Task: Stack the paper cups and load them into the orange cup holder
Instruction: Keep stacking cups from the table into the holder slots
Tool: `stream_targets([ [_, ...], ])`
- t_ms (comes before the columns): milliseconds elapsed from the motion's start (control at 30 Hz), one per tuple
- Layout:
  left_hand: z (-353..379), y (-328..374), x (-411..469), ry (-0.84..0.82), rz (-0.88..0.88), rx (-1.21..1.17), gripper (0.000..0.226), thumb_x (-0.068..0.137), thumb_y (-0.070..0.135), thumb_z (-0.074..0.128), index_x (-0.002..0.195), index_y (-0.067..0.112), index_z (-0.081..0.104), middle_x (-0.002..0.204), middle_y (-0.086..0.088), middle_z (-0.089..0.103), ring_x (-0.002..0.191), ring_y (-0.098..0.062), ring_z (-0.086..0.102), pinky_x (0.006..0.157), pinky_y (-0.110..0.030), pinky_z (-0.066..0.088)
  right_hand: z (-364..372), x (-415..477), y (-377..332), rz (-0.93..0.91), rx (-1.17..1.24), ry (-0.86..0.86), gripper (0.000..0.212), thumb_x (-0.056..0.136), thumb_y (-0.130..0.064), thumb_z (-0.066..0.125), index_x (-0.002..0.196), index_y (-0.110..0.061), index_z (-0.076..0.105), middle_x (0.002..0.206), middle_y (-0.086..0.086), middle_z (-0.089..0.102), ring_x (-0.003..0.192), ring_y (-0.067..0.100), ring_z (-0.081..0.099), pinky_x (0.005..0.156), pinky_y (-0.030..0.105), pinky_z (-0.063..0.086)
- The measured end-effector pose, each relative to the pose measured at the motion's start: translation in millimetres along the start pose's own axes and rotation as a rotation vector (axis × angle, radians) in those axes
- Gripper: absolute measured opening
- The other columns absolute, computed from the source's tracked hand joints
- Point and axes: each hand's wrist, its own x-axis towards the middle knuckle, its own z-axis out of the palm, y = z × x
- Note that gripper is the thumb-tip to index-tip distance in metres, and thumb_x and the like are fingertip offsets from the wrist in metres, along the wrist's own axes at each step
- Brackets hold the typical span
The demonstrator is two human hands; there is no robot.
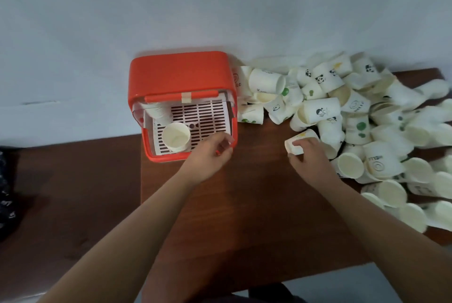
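Note:
The orange cup holder [179, 75] stands at the table's far left against the wall, its front open onto a white slotted tray [208, 113]. A stack of cups [175, 135] lies inside, mouth toward me, with another stack [156, 112] behind it. My left hand [210, 156] hovers at the holder's front right corner, fingers loosely curled and holding nothing. My right hand [309, 156] grips a white paper cup [297, 142] lying on its side at the near edge of the loose cup pile [354, 117].
The brown wooden table [256, 217] has bare surface in front of me between my arms. A lower dark surface [73, 180] sits to the left. Loose cups spread over the table's right side to its edge. A pale wall [220, 4] backs everything.

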Motion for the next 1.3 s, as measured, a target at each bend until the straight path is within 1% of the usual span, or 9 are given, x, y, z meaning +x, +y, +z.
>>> stream_targets([
  [100, 43.5, 23.7, 26.3, -0.073, -0.081, 0.001, 0.017, 0.094, 0.02, 0.066, 0.111, 0.017, 0.065, 0.103, 0.002, 0.065, 0.092, -0.009, 0.061, 0.081, -0.022, 0.046, -24.3, 4.2, 39.5, 0.043, -0.006, 0.036, 0.04, 0.09, -0.017, 0.068, 0.126, -0.006, 0.059, 0.129, 0.012, 0.048, 0.116, 0.029, 0.053, 0.101, 0.04, 0.044],
  [233, 110.3, 51.9, 71.1, -0.122, -0.136, 0.112, 0.04, 0.092, 0.029, 0.069, 0.128, 0.016, 0.059, 0.126, 0.003, 0.052, 0.112, -0.01, 0.054, 0.095, -0.021, 0.041, -48.1, 12.7, 82.0, 0.032, 0.017, 0.048, 0.041, 0.091, -0.018, 0.067, 0.129, -0.006, 0.057, 0.132, 0.01, 0.045, 0.118, 0.026, 0.051, 0.097, 0.031, 0.038],
  [367, 172.5, 65.5, 114.9, -0.095, -0.198, 0.194, 0.06, 0.087, 0.037, 0.074, 0.138, 0.014, 0.051, 0.137, -0.003, 0.047, 0.125, -0.02, 0.05, 0.104, -0.036, 0.043, -57.4, 26.4, 109.7, 0.021, 0.065, 0.045, 0.041, 0.093, -0.021, 0.063, 0.131, -0.009, 0.055, 0.135, 0.008, 0.045, 0.123, 0.024, 0.049, 0.102, 0.032, 0.037],
  [500, 217.6, 67.5, 137.7, -0.093, -0.261, 0.227, 0.082, 0.083, 0.049, 0.075, 0.148, 0.015, 0.038, 0.143, -0.006, 0.045, 0.132, -0.026, 0.046, 0.107, -0.045, 0.042, -62.4, 42.1, 121.8, -0.006, 0.103, 0.045, 0.043, 0.092, -0.022, 0.064, 0.13, -0.006, 0.053, 0.131, 0.01, 0.046, 0.12, 0.025, 0.047, 0.097, 0.024, 0.032],
  [700, 236.6, 55.9, 135.6, -0.051, -0.149, 0.316, 0.079, 0.079, 0.046, 0.078, 0.146, 0.019, 0.047, 0.131, -0.005, 0.054, 0.121, -0.028, 0.054, 0.101, -0.047, 0.045, -67.1, 71.6, 123.2, -0.086, 0.137, 0.118, 0.056, 0.086, -0.026, 0.072, 0.134, -0.006, 0.049, 0.129, 0.012, 0.047, 0.117, 0.029, 0.049, 0.098, 0.04, 0.043],
  [900, 195.3, 50.1, 96.6, 0.009, -0.308, 0.03, 0.068, 0.082, 0.039, 0.079, 0.139, 0.021, 0.047, 0.13, 0.004, 0.051, 0.118, -0.012, 0.049, 0.099, -0.031, 0.043, -75.5, 113.2, 106.2, -0.454, -0.36, 0.185, 0.063, 0.074, -0.013, 0.076, 0.133, -0.007, 0.054, 0.139, 0.019, 0.049, 0.124, 0.039, 0.05, 0.102, 0.05, 0.044],
  [1067, 159.6, 49.0, 66.5, 0.121, -0.458, -0.183, 0.065, 0.084, 0.04, 0.077, 0.138, 0.026, 0.043, 0.128, 0.004, 0.056, 0.115, -0.017, 0.057, 0.088, -0.031, 0.052, -77.0, 132.4, 87.1, -0.495, -0.632, 0.145, 0.07, 0.07, -0.006, 0.075, 0.137, -0.016, 0.054, 0.142, 0.026, 0.043, 0.129, 0.046, 0.043, 0.107, 0.055, 0.037],
  [1167, 148.9, 49.6, 57.5, 0.181, -0.443, -0.284, 0.068, 0.086, 0.036, 0.077, 0.143, 0.03, 0.041, 0.13, 0.008, 0.055, 0.118, -0.014, 0.057, 0.082, -0.021, 0.052, -73.4, 136.9, 77.7, -0.566, -0.7, 0.074, 0.075, 0.062, -0.009, 0.08, 0.133, -0.017, 0.058, 0.137, 0.025, 0.047, 0.126, 0.044, 0.045, 0.104, 0.058, 0.038],
  [1300, 132.4, 50.6, 45.3, 0.235, -0.379, -0.502, 0.081, 0.076, 0.051, 0.079, 0.14, 0.062, 0.032, 0.147, 0.008, 0.048, 0.131, -0.014, 0.051, 0.102, -0.038, 0.05, -73.3, 135.5, 70.7, -0.581, -0.663, 0.082, 0.066, 0.058, -0.012, 0.08, 0.12, -0.006, 0.059, 0.124, 0.017, 0.056, 0.115, 0.038, 0.053, 0.098, 0.051, 0.042],
])
